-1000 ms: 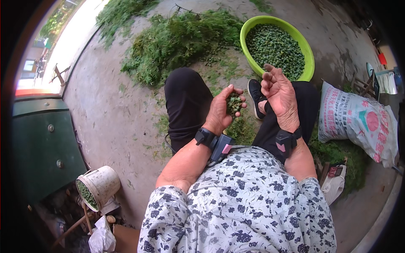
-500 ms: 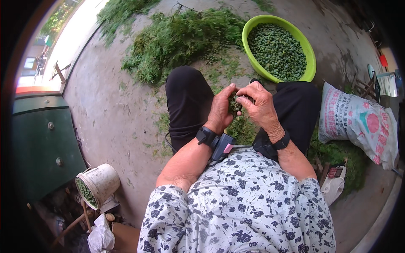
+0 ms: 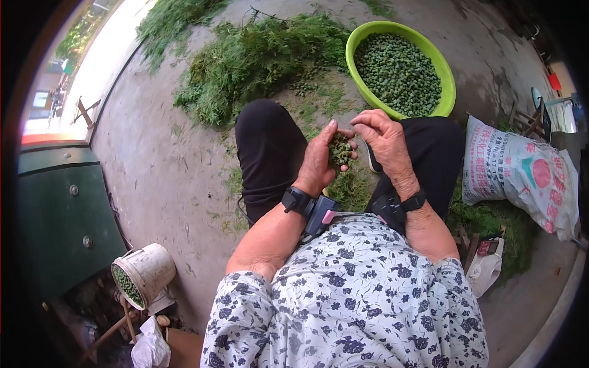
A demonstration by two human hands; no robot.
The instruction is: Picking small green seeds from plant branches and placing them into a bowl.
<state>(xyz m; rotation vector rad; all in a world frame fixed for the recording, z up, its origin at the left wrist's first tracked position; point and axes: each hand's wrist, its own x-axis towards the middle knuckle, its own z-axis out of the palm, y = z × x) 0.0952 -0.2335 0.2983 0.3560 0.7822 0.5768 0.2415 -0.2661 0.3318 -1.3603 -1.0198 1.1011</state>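
Observation:
My left hand [image 3: 317, 161] is cupped around a handful of small green cones [image 3: 340, 152] mixed with leafy bits, its fingers curled up along the far side. Just to the right is my right hand [image 3: 390, 146], thumb and fingertips pinched together close to the left fingertips. Whatever is in that pinch is too small to make out. Beyond my right knee stands a lime-green basin [image 3: 450, 92] heaped with small round green cones [image 3: 399, 73]. Loose green sprigs [image 3: 353, 187] lie on the floor below my hands, between my legs.
A pile of feathery green branches [image 3: 251, 61] covers the floor ahead. To the right leans a white printed sack [image 3: 518, 175]. At the lower left a white bucket [image 3: 153, 267] lies tilted with green cones in it, near a dark green panel [image 3: 64, 214].
My right hand has drawn slightly right and away from my left palm, its fingers now pinched. The handful in my left hand is more exposed. The view has shifted a little.

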